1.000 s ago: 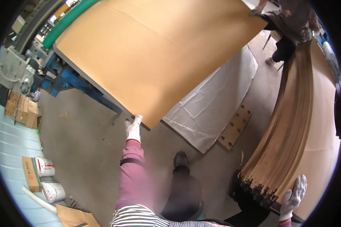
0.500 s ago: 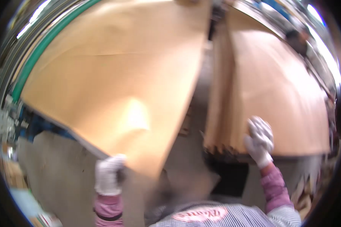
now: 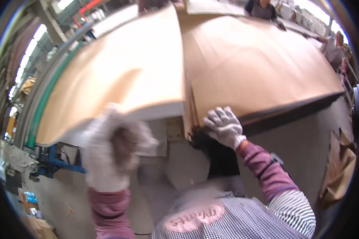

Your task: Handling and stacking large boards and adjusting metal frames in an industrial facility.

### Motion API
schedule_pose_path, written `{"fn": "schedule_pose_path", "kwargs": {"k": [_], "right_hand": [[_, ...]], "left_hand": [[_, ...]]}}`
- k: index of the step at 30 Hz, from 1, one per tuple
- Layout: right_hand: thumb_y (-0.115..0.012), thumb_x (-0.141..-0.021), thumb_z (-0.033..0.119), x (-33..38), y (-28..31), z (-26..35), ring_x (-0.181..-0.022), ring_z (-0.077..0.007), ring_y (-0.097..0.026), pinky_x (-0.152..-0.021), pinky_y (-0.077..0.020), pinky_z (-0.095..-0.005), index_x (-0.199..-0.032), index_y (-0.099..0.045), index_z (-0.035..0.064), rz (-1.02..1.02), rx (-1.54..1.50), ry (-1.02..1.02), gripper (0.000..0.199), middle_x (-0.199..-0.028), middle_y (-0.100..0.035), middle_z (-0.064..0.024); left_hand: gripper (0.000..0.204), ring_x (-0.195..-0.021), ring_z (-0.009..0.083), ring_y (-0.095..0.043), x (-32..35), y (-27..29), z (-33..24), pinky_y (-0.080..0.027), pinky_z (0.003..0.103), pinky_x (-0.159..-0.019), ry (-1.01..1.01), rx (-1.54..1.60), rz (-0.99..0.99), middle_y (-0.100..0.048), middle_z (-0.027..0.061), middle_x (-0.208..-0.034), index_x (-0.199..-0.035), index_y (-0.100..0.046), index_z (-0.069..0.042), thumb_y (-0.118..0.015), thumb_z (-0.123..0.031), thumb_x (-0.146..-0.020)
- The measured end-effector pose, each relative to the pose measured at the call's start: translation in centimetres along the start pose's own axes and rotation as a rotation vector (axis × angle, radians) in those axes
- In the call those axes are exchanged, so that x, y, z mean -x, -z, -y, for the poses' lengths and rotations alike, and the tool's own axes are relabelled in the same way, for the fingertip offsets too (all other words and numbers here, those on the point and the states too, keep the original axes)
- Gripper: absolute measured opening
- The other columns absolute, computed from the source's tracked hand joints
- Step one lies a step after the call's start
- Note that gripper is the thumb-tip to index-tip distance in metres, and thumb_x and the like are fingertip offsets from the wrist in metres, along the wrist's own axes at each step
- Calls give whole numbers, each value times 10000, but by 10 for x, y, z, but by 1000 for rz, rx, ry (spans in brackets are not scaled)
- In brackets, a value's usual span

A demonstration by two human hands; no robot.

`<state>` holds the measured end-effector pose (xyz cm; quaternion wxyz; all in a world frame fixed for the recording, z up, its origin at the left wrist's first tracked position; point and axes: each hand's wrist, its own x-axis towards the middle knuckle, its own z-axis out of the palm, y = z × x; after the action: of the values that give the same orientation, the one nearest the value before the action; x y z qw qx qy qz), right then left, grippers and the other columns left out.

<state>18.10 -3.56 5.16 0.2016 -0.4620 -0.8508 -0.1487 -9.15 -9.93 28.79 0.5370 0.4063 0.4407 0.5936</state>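
My left hand (image 3: 117, 147), in a white glove, is raised at the near edge of a large tan sheet (image 3: 111, 83). Motion smears its fingers, so whether they grip the sheet is unclear. The sheet's near edge bows upward and shows a pale underside. To the right lies a stack of similar brown sheets (image 3: 251, 67), with a ragged, dark near-left corner. Against that corner rests my right hand (image 3: 224, 126), also gloved, its fingers spread on the top sheet and holding nothing.
A green rail (image 3: 54, 95) runs along the left side, above a blue metal frame (image 3: 54, 161). One person (image 3: 261, 10) stands beyond the stack, another (image 3: 334, 49) at the far right. Crumpled brown sheet material (image 3: 341, 171) lies at the right; a cardboard box (image 3: 42, 227) sits lower left.
The left sheet's near edge has gone farther from me and now lies beside the stack. My left hand has come up closer to view; my right hand is now at the stack's near-left corner.
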Motion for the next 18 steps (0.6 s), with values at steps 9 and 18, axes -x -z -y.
{"fn": "schedule_pose_path", "kwargs": {"k": [9, 18], "right_hand": [[-551, -944, 347, -3, 87, 70, -775, -252, -656, -682, -545, -336, -1162, -551, 18, -277, -2060, -562, 395, -885, -655, -95], [-481, -976, 430, 23, 109, 89, -854, -179, -614, -747, -498, -333, -1171, -562, 13, -398, -1993, -976, 467, -951, -630, -66]], "left_hand": [[361, -615, 94, -565, 30, -46, 103, -442, 232, -587, 238, -178, 317, -609, 20, -656, -772, -655, -53, -513, -311, -980], [464, -623, 210, -589, 23, -67, 201, -465, 374, -596, 54, -401, 493, -624, 41, -686, -851, -639, -26, -427, -416, -989]]}}
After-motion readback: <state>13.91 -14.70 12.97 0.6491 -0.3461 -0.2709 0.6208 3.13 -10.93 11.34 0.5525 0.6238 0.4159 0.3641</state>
